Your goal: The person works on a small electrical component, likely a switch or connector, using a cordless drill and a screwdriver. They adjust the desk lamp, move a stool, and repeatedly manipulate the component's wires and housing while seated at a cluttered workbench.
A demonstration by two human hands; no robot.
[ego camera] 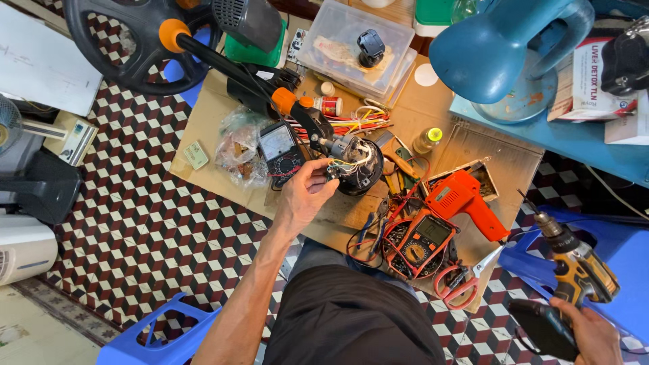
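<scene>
Left hand (309, 192) reaching forward over the cardboard-covered worktop (203, 128), fingers (323, 170) pinched together on the coloured wires at the black fan motor (355, 163); exact wire held hard to make out. Motor sitting at the end of the black fan pole (230, 67) with orange collars, its far side hidden by wiring. Right hand (587, 332) low at the frame's right corner, partly cut off, fingers wrapped around the grip of a yellow-and-black cordless drill (574, 267), bit pointing up and left. Between the hands: orange glue gun (465, 199), orange multimeter (422, 242), red-handled scissors (460, 282). Analogue meter (280, 152) just left of the motor.
</scene>
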